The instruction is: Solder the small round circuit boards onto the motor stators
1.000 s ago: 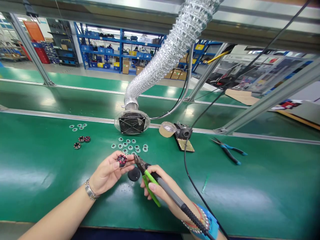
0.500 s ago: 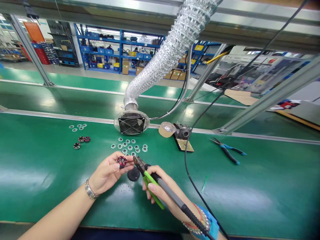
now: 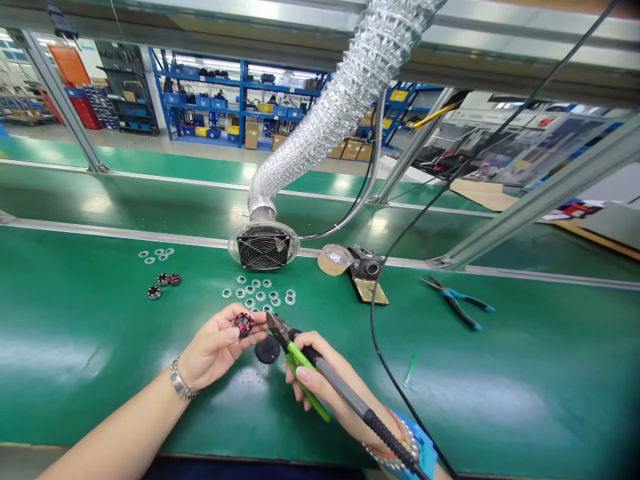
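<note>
My left hand (image 3: 216,347) holds a small round black part with pink-red windings (image 3: 244,324) between thumb and fingers. In my right hand (image 3: 323,373) are green-handled cutters (image 3: 295,357), their jaws close to my left fingertips, along with a grey soldering-iron-like tool (image 3: 345,388) whose cable runs over the wrist. A black round disc (image 3: 267,349) lies on the green table just below the cutter jaws. Several small round boards (image 3: 260,295) are spread behind my hands. Similar wound parts (image 3: 163,280) stand at the left, near a few more round boards (image 3: 160,253).
A black fan (image 3: 264,251) on a silver duct (image 3: 325,113) stands behind the boards. To its right are a tape roll (image 3: 334,259) and a soldering stand (image 3: 369,270). Blue-handled pliers (image 3: 457,303) lie farther right, past a hanging black cable (image 3: 375,333).
</note>
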`<state>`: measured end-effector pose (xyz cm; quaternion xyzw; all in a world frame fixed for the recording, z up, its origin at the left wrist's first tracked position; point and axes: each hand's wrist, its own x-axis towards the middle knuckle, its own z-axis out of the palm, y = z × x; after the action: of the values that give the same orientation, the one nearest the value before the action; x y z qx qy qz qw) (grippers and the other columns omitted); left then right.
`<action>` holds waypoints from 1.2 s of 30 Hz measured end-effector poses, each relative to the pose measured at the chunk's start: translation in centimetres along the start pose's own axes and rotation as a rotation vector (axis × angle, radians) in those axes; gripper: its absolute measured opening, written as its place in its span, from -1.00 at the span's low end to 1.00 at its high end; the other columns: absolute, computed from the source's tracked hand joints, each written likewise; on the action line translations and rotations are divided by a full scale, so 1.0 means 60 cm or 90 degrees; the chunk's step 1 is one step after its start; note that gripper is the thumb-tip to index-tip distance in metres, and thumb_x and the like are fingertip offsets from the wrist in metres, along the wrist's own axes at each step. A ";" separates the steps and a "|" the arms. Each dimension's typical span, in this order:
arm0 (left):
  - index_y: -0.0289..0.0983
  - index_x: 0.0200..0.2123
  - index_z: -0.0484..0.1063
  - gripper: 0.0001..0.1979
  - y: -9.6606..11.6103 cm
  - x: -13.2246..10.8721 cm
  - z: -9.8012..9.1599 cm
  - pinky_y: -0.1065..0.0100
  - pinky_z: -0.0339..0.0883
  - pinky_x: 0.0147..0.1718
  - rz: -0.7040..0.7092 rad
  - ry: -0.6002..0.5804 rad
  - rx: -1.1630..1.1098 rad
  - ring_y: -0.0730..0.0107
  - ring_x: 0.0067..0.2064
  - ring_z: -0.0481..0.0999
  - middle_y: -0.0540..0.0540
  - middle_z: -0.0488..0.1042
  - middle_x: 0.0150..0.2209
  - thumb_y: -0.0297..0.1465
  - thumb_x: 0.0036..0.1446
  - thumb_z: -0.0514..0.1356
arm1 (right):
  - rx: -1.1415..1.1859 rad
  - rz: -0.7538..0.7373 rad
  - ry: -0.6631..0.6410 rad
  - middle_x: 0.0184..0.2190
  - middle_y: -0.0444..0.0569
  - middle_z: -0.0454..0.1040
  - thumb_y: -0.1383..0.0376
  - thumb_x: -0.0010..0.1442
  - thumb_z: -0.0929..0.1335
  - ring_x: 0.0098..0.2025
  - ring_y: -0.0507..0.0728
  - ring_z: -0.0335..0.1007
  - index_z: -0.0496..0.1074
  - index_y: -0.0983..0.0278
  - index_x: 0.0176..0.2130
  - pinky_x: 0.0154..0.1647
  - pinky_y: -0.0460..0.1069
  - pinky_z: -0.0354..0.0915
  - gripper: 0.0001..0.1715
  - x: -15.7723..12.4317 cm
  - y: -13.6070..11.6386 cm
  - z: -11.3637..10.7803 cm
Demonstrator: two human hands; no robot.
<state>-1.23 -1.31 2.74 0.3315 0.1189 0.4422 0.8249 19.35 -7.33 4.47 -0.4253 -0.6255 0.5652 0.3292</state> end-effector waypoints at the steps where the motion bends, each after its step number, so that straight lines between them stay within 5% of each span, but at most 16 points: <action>1: -0.31 -0.27 0.41 -0.78 0.000 0.000 0.000 0.35 0.29 -0.03 0.000 -0.001 -0.001 0.38 -0.12 0.47 -0.08 0.50 -0.15 -0.45 -0.06 0.28 | 0.002 0.001 -0.001 -0.41 -0.09 0.35 0.06 0.19 0.21 -0.50 -0.02 0.29 0.09 0.23 -0.19 -0.56 -0.12 0.23 -0.68 0.000 0.000 0.000; 14: -0.31 -0.27 0.41 -0.78 -0.001 0.001 -0.001 0.36 0.28 -0.03 0.002 -0.002 0.001 0.38 -0.11 0.47 -0.10 0.50 -0.14 -0.45 -0.05 0.27 | 0.035 0.011 0.026 -0.45 -0.14 0.33 0.06 0.18 0.21 -0.55 -0.05 0.24 0.09 0.23 -0.23 -0.61 -0.14 0.19 -0.69 0.001 -0.004 0.010; 19: -0.33 -0.28 0.39 -0.82 -0.001 0.002 -0.001 0.23 0.22 0.01 0.007 0.017 0.009 0.19 0.01 0.39 -0.21 0.45 -0.07 -0.44 -0.01 0.24 | 0.023 -0.011 0.077 -0.41 -0.11 0.32 0.05 0.17 0.21 -0.50 -0.02 0.26 0.09 0.22 -0.20 -0.55 -0.10 0.24 -0.67 0.004 -0.013 -0.005; 26: -0.33 -0.34 0.36 -0.84 -0.002 0.002 -0.002 0.11 0.12 0.06 -0.009 0.041 -0.001 0.08 0.07 0.32 -0.26 0.40 -0.02 -0.42 -0.03 0.24 | -0.124 0.007 0.017 -0.44 -0.11 0.33 0.08 0.20 0.19 -0.48 -0.01 0.26 0.11 0.24 -0.17 -0.50 -0.09 0.25 -0.68 0.013 -0.009 -0.025; 36: -0.33 -0.34 0.38 -0.84 -0.002 0.000 -0.002 0.11 0.12 0.07 -0.025 0.045 0.002 0.15 0.02 0.37 -0.21 0.44 -0.07 -0.44 -0.04 0.25 | -0.150 -0.010 0.007 -0.44 -0.13 0.34 0.11 0.20 0.20 -0.50 -0.03 0.23 0.13 0.24 -0.18 -0.48 -0.10 0.20 -0.73 0.013 -0.008 -0.023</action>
<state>-1.21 -1.31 2.55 0.3143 0.1551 0.4376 0.8280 20.19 -6.02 5.10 -0.4595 -0.6890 0.4828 0.2847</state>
